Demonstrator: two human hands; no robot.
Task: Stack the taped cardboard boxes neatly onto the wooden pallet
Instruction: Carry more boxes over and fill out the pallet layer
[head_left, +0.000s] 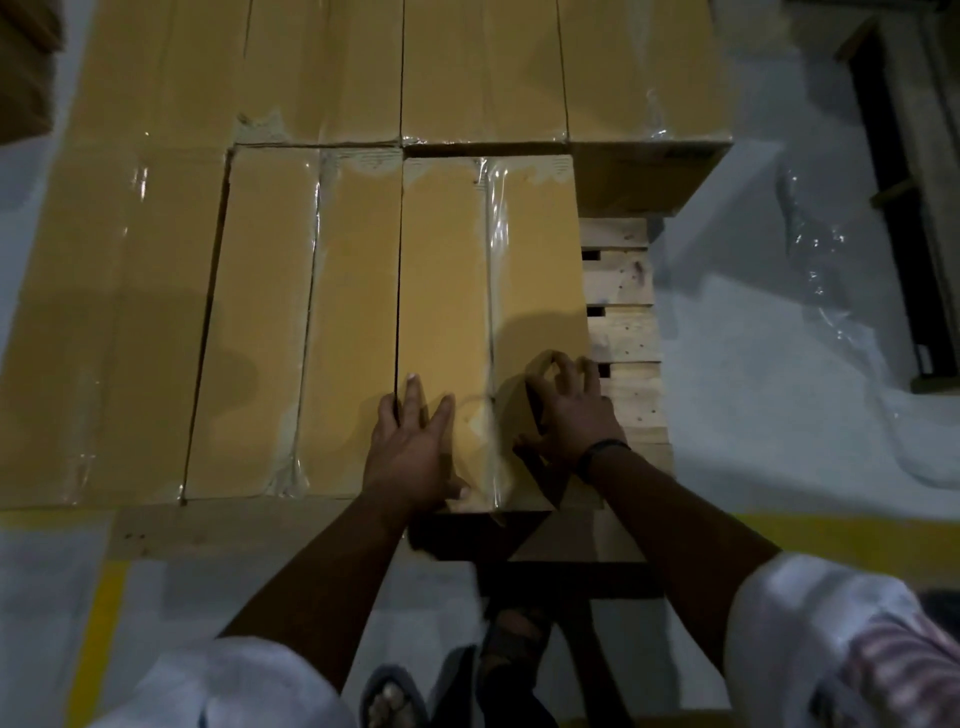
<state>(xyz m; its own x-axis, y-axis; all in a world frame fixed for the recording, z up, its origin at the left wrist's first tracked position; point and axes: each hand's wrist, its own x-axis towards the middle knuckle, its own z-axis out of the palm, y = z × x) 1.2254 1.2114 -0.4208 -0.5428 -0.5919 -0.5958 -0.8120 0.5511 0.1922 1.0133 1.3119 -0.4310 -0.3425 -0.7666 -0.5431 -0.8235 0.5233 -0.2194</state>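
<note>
While the taped cardboard box is lying lengthwise away on the wooden pallet, the left hand is pressing flat on its near end, the right hand curling at its right edge, grip unclear.

White sleeves on both arms, dark band on the right wrist, strapped sandals.

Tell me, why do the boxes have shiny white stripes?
Head view: clear tape on the box throws glare back; the light is dim, the left hand and right hand cast dark shadows on it, and the wide lens bends the straight edges.
</note>
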